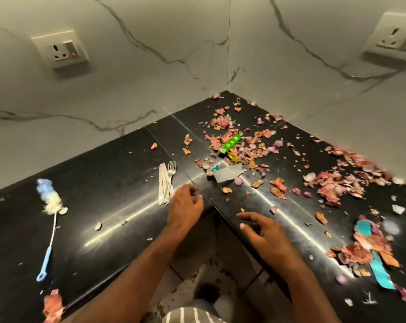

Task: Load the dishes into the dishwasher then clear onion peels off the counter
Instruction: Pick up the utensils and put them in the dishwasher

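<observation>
at the counter (pixel 118 229) corner our left hand (pixel 185 206), fingers curled and empty, nears the cutlery (pixel 165 180) just beyond, our right hand (pixel 262 229) spread open, onion peels (pixel 241 143) still strewn past both, clearing apparently unstarted.

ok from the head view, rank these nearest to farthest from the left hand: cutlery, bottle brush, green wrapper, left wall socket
From the left hand:
1. Cutlery, just beside its fingers on the left.
2. Green wrapper, farther back to the right among the peels.
3. Bottle brush, far left on the counter.
4. Left wall socket, up on the wall.
</observation>
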Available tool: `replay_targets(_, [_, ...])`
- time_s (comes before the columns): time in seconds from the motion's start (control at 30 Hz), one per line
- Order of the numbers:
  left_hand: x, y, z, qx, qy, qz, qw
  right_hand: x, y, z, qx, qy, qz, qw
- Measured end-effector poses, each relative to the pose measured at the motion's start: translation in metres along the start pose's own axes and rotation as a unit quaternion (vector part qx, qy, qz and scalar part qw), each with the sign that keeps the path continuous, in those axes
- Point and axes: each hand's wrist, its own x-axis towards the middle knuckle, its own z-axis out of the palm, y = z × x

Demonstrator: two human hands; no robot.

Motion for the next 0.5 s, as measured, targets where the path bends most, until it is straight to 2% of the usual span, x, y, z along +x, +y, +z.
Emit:
replay_targets(0.1, [0.05, -0.023, -0.014, 0.123, 0.045, -0.059, 0.99, 0.026, -0.004, -0.003, -0.004, -0.005, 0.007, 1.0])
replay_targets(0.2, [0.091, -0.042, -0.026, 0.213, 0.024, -0.152, 0.965, 0.048, -0.014, -0.003, 0.007, 0.004, 0.004, 1.0])
replay_targets(0.3, [0.118, -0.058, -0.029, 0.226, -0.025, -0.211, 0.951, 0.066, -0.019, 0.002, -0.008, -0.018, 0.005, 1.0])
replay_targets(0.4, [0.136, -0.07, -0.023, 0.219, -0.031, -0.214, 0.951, 0.075, -0.017, 0.004, -0.017, -0.03, 0.011, 0.999])
replay_targets(0.5, [0.152, -0.075, -0.021, 0.207, -0.073, -0.197, 0.956, 0.082, -0.015, 0.006, -0.024, -0.029, 0.017, 0.999])
